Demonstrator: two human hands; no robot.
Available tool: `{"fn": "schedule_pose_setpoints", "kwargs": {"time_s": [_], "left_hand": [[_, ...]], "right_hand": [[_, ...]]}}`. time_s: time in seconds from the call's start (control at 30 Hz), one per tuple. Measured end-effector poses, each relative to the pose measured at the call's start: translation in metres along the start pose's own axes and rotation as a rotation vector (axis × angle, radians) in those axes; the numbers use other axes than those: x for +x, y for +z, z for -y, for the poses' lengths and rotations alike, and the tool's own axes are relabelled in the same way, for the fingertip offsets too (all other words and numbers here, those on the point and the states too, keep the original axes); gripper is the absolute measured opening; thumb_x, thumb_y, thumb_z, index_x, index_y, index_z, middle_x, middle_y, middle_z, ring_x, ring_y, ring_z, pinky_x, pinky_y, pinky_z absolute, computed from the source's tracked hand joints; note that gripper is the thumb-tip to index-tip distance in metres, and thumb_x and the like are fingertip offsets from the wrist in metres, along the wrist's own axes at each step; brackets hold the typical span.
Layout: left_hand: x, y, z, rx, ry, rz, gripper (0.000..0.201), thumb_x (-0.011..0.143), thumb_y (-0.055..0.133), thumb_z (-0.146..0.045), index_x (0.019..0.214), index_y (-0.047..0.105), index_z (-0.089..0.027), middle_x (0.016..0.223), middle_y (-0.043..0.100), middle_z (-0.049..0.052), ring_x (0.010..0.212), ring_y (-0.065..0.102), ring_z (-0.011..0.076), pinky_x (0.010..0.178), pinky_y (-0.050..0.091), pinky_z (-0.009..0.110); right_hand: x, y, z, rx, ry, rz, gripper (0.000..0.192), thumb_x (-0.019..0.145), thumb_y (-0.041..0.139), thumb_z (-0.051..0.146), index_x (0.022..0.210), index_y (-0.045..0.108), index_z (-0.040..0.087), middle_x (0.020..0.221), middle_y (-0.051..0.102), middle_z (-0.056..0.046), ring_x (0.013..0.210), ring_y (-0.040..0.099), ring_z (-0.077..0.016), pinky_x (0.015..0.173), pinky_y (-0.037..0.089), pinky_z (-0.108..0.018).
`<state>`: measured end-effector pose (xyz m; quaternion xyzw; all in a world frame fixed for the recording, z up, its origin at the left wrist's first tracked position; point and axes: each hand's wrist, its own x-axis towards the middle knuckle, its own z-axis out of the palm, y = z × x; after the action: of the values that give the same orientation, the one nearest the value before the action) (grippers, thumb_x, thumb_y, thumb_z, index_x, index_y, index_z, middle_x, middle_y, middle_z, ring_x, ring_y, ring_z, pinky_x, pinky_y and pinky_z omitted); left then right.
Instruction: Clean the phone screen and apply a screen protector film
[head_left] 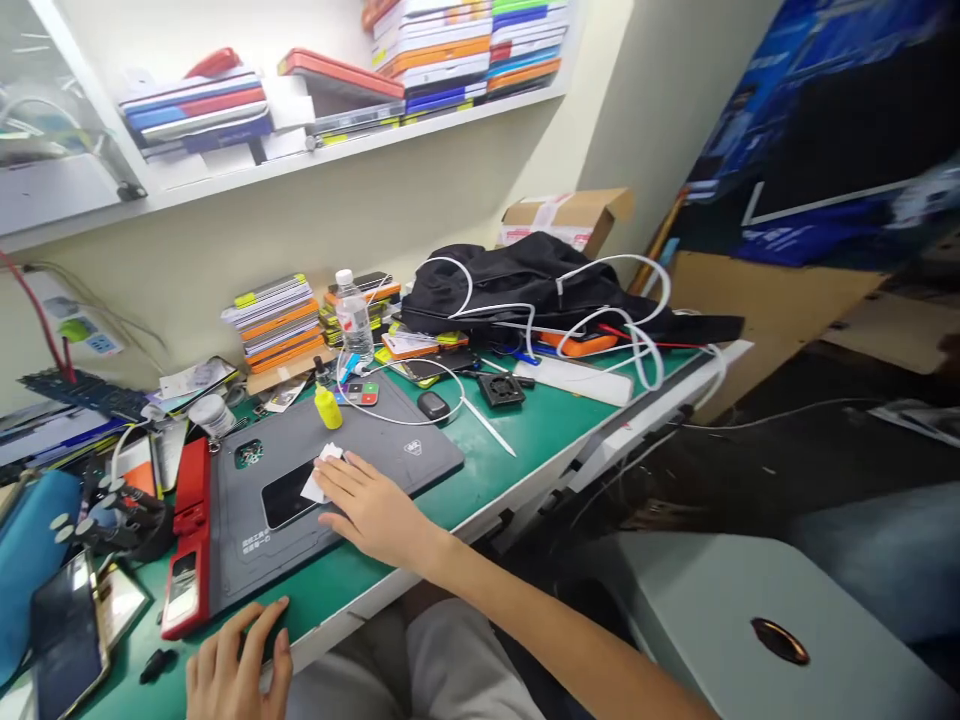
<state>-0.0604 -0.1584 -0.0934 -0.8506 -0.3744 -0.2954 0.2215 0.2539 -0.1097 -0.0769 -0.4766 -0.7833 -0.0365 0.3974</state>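
We see the right hand (371,505) lying flat, fingers extended, pressing a white wipe (321,472) onto the dark phone (289,492) that rests on the grey work mat (330,470); its grip is released. The left hand (236,665) rests on the near edge of the green worktop (540,425), fingers loosely curled, grasping nothing. A yellow bottle (328,405) stands just behind the wipe

Bare mat (390,455) right of the phone (285,495); yellow bottle (328,407) and white cable (420,420) crowd behind
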Motion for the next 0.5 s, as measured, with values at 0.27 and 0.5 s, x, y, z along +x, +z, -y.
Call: {"fn": "schedule_pose_setpoints", "kwargs": {"time_s": [0.27,0.5], "left_hand": [[0.008,-0.013,-0.015,-0.041,-0.045,0.002,0.020,0.123,0.060,-0.028,0.133,0.077,-0.024,0.117,0.080,0.010,0.101,0.065,0.0291,0.091,0.047,0.043],[0.051,-0.024,0.013,-0.548,-0.292,0.114,0.028,0.125,0.057,-0.044,0.122,0.082,-0.033,0.108,0.086,-0.005,0.101,0.081,0.0151,0.093,0.058,0.027]], "right_hand": [[-0.016,0.006,0.004,-0.102,0.010,-0.028,0.052,0.129,0.049,0.036,0.160,0.073,0.003,0.162,0.076,-0.020,0.155,0.072,-0.0317,0.144,0.048,-0.056],[-0.011,0.012,0.003,-0.170,0.049,-0.086,0.050,0.127,0.054,0.035,0.155,0.076,0.001,0.158,0.078,-0.022,0.150,0.075,-0.0347,0.139,0.055,-0.054]]}}
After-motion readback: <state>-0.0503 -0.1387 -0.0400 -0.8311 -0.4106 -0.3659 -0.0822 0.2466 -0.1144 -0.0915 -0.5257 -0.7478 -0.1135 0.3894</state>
